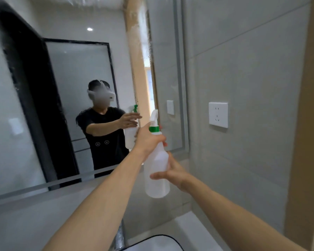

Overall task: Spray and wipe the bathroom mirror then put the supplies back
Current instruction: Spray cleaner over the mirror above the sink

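A white spray bottle [157, 171] with a green collar and white nozzle is held upright in front of the mirror [65, 98], near its right edge. My left hand [149, 138] grips the bottle's neck just below the green collar. My right hand [172, 173] holds the bottle's body from the right, with the thumb across its front. The nozzle points up toward the mirror. The mirror's upper and left parts look misted with droplets. No cloth is in view.
A grey tiled wall [243, 69] stands to the right with a white power socket [218, 115]. Below are the light counter [188, 225], a dark-rimmed basin edge [152, 240] and a metal tap [119, 238]. The mirror reflects a person and a dark door frame.
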Tool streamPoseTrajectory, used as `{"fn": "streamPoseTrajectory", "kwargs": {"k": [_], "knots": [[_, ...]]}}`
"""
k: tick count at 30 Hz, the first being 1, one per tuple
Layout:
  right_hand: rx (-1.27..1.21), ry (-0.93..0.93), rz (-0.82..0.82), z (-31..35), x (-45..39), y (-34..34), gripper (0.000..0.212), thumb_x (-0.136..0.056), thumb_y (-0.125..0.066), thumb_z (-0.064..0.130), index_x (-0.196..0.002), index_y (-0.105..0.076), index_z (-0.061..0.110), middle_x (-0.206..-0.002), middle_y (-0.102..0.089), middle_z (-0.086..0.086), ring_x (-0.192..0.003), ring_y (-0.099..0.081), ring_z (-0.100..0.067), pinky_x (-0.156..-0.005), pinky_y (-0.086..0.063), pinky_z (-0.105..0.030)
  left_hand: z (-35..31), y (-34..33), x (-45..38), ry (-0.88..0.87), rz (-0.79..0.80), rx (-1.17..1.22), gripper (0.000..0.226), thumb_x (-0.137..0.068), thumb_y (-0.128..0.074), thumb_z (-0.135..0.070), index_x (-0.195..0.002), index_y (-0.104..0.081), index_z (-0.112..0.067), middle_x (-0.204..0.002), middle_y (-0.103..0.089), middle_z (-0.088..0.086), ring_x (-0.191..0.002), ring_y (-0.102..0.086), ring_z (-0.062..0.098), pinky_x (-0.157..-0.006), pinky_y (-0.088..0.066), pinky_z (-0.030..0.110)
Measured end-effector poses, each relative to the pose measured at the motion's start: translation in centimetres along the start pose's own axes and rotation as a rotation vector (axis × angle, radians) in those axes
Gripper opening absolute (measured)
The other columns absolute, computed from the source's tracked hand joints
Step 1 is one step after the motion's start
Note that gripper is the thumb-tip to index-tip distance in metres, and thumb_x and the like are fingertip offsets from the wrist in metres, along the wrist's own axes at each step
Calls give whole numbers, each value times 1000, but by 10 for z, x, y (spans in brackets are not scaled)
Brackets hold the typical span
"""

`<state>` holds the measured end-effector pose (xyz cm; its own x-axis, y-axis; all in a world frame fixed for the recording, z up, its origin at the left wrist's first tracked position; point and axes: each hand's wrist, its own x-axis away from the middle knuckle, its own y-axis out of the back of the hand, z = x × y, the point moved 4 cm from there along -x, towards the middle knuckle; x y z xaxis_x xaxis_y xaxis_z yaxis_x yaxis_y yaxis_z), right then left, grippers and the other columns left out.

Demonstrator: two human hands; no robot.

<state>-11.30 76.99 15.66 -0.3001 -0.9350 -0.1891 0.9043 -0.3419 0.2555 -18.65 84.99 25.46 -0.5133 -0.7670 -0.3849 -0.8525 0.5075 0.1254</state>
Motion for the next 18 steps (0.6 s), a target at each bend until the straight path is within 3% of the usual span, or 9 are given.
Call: {"fn": "streamPoseTrajectory", "kwargs": {"k": [3, 11, 15, 18], "knots": [[15, 1, -6, -4, 4, 9, 97, -53, -88, 36, -135, -37, 34, -126, -57, 1, -117, -57, -23, -102, -49, -51, 3, -12, -2, -8, 3, 10, 39, -65, -70, 9, -102, -63, 1, -91, -63, 14, -66, -67, 35, -69, -61, 56], [23, -33, -19, -23, 11, 24, 97, -52, -91, 35, -135, -41, 32, -124, -61, 0, -116, -60, -22, -101, -51, -52, 21, -35, -3, 17, -40, -42, 31, -61, -73, 1, -90, -66, -7, -81, -66, 17, -56, -64, 21, -53, -52, 28], [5, -48, -22, -27, 15, 25, 94, -55, -91, 32, -134, -41, 32, -123, -61, 1, -115, -60, -22, -102, -50, -52, 23, -39, -2, 35, 31, -1, 37, -62, -72, 4, -98, -66, -5, -93, -66, 18, -62, -67, 30, -63, -62, 48], [1, -58, -30, -31, 17, 22, 97, -52, -91, 33, -135, -40, 31, -123, -61, 0, -116, -60, -23, -102, -50, -53, 27, -38, 3, 61, 62, 4, 46, -61, -74, 3, -105, -65, -6, -103, -65, 13, -67, -70, 36, -70, -61, 58]]}}
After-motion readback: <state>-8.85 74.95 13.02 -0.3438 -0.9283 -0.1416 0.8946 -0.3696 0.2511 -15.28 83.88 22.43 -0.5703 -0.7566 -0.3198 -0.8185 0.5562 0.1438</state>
